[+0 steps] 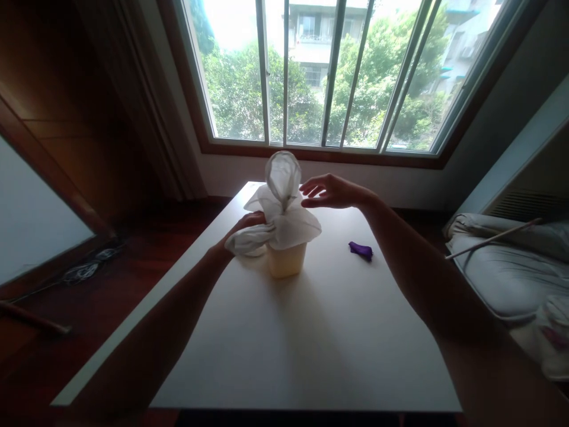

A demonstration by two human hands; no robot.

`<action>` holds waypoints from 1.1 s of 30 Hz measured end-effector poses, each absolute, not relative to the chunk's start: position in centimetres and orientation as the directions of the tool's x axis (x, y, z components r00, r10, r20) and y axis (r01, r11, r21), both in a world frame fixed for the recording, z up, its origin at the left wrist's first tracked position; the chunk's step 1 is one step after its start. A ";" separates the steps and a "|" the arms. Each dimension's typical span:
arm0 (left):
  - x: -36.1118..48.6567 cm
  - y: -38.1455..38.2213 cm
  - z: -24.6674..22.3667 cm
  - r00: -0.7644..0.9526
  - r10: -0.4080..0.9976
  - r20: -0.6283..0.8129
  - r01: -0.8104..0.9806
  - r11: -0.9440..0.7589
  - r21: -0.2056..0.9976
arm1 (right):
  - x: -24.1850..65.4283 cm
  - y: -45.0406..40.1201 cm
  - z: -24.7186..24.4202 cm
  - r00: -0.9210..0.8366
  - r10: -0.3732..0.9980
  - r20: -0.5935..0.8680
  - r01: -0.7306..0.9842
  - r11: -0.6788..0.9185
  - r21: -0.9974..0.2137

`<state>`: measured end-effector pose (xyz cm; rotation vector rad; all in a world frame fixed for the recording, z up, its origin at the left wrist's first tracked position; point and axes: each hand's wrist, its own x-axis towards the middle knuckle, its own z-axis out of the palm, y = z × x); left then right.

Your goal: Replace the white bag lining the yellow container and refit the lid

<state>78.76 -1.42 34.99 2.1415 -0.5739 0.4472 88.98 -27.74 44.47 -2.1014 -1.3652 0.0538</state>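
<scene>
A pale yellow tub [287, 261] stands on the white table. White, thin cloth or bag material [296, 228] covers its top, gathered at the middle, with one loop standing up and other ends spread sideways. My left hand [249, 221] is at the left side of the tub, its fingers mostly hidden behind a white loop of the material. To the right of the upright loop, my right hand [326, 191] is held in the air with its fingers apart and nothing in them. On the table to the right lies a small crumpled purple piece [360, 251], apparently cloth.
The white table [249, 356] has its far edge near a wall with a wide window [306, 77]. Grey padded bedding or cushions [502, 267] with a thin stick [493, 239] across them lie at the right. Cables [82, 273] rest on the floor at left.
</scene>
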 end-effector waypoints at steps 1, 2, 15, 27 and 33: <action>79.0 -1.3 35.3 0.821 -0.329 0.466 -0.570 -0.509 0.645 | 88.9 -27.9 44.2 0.481 0.802 0.355 0.814 -0.259 -0.519; 79.1 -1.2 35.6 0.806 -0.403 0.433 -0.590 -0.488 0.643 | 88.6 -27.9 43.8 0.486 0.777 0.401 0.823 -0.251 -0.510; 80.5 -2.3 43.3 0.715 -0.462 0.526 -0.641 -0.734 0.227 | 84.3 -25.3 39.4 0.593 0.630 0.502 0.804 -0.421 -0.420; 85.4 4.2 40.7 0.732 0.252 0.633 -0.148 -0.848 0.509 | 83.6 -30.1 35.8 0.522 0.361 0.773 0.849 -0.310 -0.428; 82.3 -2.1 42.9 0.691 -0.248 0.679 -0.423 -0.901 0.100 | 84.2 -28.5 37.6 0.450 0.360 0.817 0.886 -0.297 -0.357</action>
